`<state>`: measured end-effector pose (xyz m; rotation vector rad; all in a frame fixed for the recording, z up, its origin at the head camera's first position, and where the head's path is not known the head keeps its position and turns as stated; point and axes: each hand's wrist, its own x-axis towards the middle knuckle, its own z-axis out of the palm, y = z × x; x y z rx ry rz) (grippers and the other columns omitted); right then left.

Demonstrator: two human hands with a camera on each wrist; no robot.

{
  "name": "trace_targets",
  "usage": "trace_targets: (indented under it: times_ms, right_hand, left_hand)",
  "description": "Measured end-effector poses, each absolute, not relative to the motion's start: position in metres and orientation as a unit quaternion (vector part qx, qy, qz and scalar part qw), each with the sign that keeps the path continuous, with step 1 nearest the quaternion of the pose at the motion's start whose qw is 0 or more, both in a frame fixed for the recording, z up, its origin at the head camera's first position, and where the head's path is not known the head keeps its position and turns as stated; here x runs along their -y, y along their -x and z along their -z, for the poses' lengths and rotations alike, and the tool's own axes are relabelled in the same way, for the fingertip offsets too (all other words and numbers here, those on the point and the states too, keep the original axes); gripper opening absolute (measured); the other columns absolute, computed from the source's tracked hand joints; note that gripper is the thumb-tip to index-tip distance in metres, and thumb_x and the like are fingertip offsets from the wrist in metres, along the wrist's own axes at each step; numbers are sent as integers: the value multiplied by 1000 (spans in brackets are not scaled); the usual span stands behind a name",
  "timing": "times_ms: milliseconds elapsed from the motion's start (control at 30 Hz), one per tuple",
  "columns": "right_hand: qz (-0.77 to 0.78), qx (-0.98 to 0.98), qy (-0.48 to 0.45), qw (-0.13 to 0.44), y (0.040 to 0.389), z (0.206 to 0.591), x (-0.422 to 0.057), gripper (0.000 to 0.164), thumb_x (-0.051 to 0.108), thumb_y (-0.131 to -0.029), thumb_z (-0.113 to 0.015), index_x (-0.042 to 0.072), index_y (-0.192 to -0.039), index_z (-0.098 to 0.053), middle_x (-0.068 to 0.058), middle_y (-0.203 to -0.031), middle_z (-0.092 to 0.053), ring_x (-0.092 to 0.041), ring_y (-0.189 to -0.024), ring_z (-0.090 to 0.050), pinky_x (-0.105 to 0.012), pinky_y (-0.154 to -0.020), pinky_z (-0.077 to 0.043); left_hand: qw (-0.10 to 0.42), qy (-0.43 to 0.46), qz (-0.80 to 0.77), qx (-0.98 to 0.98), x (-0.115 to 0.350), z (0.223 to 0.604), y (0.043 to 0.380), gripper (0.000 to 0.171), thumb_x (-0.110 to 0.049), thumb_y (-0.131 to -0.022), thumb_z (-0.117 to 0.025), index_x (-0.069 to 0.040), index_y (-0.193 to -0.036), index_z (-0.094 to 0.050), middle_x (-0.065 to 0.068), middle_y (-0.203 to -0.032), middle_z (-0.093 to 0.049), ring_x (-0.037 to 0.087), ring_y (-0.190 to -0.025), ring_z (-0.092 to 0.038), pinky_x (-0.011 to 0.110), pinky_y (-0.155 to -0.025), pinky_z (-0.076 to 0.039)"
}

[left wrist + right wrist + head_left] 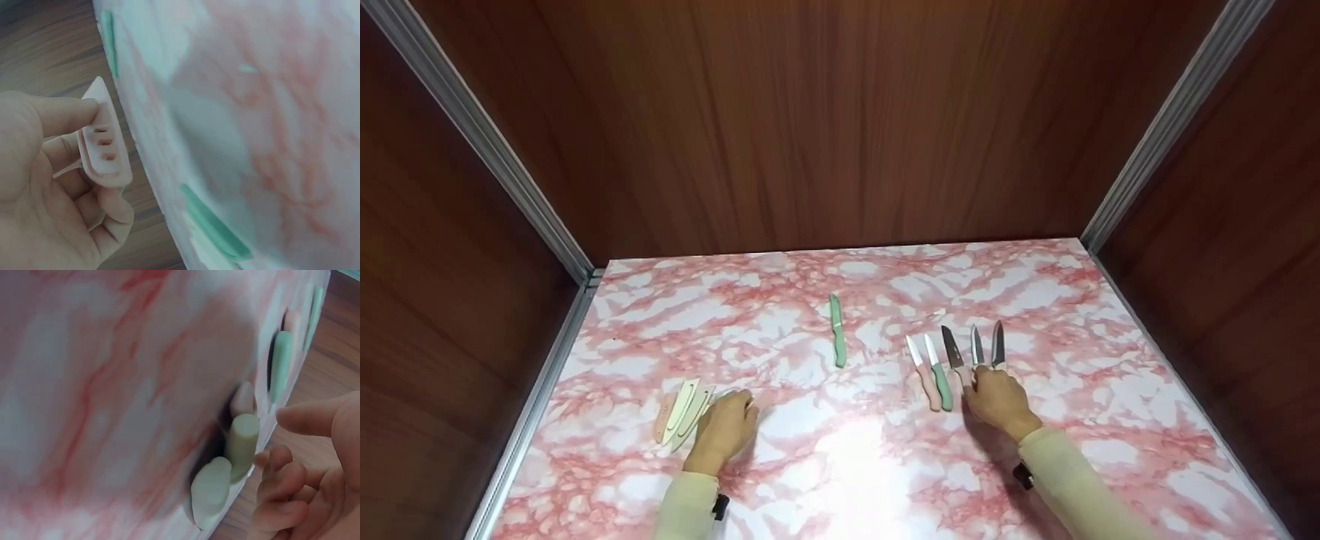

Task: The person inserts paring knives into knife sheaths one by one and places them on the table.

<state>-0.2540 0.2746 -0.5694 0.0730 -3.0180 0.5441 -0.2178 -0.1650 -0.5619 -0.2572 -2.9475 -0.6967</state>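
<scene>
My left hand (726, 424) pinches a pale pink slotted knife sheath (107, 135) between thumb and fingers, raised off the table. Beside it lie a cream sheath (682, 409) and others; a green sheath (214, 222) is partly visible below. My right hand (1001, 397) hovers at the handles of a row of bare knives, thumb apart and fingers loosely bent, close to a cream handle (243, 439). In that row are a small pink-handled knife (928, 382), a green-handled knife (941, 384) and a dark-bladed knife (952, 349). Whether the fingertips touch a handle is unclear.
A green knife (838, 334), its blade part also green, lies alone mid-table. The table (780, 300) has a pink and white marbled top. Dark wood panels (825, 135) and metal rails (540, 202) enclose it at back and sides.
</scene>
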Motion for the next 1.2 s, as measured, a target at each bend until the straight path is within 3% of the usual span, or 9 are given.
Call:
trace_targets:
  times_ms: [233,633,1200]
  right_hand:
    - [-167,985,-18,45,257,575,-272,18,16,-82,-64,3,-75,-54,-19,-68,-58,-40,-64,-60,-52,-55,-46]
    - [-154,987,-27,44,261,575,-265,26,17,-82,-66,3,-66,-51,-19,-63,-56,-40,-60,-60,-52,-51,-46]
    - [-143,989,22,-9,269,572,-257,28,20,-82,-59,6,-58,-55,-17,-61,-58,-34,-57,-61,-48,-50,-47]
  left_hand:
    - [33,85,254,963,158,550,218,13,-15,-94,-53,-13,-82,-49,3,-61,-50,20,-52,-48,37,-47,-38]
    - [50,146,293,944,149,541,219,8,-4,-95,-45,-7,-87,-44,2,-64,-41,18,-53,-41,34,-49,-38]
    - [36,156,284,945,147,545,218,4,-6,-94,-47,-7,-90,-49,6,-71,-53,23,-59,-52,39,-53,-42]
